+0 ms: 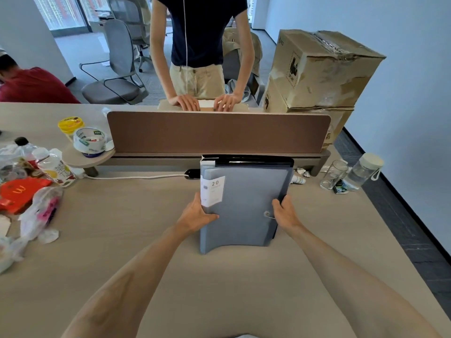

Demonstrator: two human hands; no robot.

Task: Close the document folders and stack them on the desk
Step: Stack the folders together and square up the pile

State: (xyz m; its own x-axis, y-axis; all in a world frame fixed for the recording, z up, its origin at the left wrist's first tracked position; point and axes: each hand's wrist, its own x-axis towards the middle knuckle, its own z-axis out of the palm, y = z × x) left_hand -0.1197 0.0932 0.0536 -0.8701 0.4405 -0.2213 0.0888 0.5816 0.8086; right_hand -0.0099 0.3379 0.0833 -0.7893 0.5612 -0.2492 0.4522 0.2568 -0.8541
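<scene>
A grey-blue document folder [244,203] with a white label marked "20" lies closed on top of a black folder [253,160], whose edge shows at the far end and right side. Both rest on the beige desk [146,240] just in front of the brown divider. My left hand [197,212] grips the folder's left edge, thumb on the cover. My right hand [284,212] grips the right edge beside the button-and-string clasp [267,213]. The folder's near end bows up off the desk.
A brown divider panel [217,131] stands behind the folders, with a person leaning on the desk beyond it. Bottles, tape rolls [89,141] and bags clutter the left. A glass [333,174] and a clear bottle [363,170] stand at the right; cardboard boxes [319,69] rise behind.
</scene>
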